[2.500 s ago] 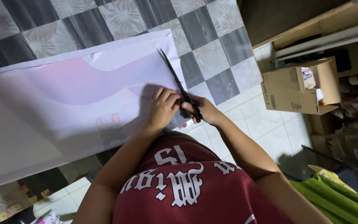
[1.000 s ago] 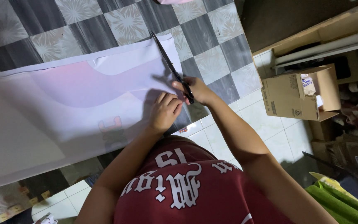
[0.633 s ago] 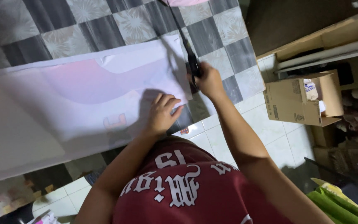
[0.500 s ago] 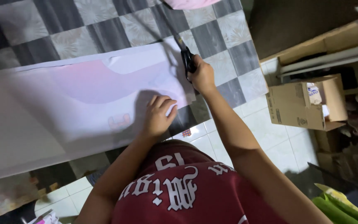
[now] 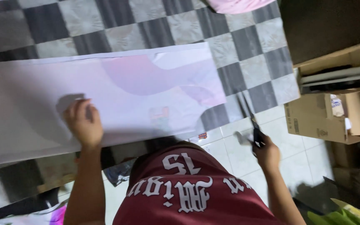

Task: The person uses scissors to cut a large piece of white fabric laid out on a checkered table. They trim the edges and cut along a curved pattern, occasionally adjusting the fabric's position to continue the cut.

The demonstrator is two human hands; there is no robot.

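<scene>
A dark red shirt (image 5: 188, 191) with white lettering fills the nearest foreground. The left hand (image 5: 83, 121) is laid flat, fingers spread, on the large pale sheet (image 5: 105, 96), near its lower edge. The right hand (image 5: 266, 154) is closed around the handles of dark scissors (image 5: 251, 121), held off the sheet's right end over white floor tiles (image 5: 296, 162); the blades are blurred, and how far they are parted cannot be told. The sheet is spread across a grey checkered mat (image 5: 146, 25). A cardboard box (image 5: 326, 116) is seen to the right, well apart. A pink cloth (image 5: 238, 5) is noted at the far edge.
</scene>
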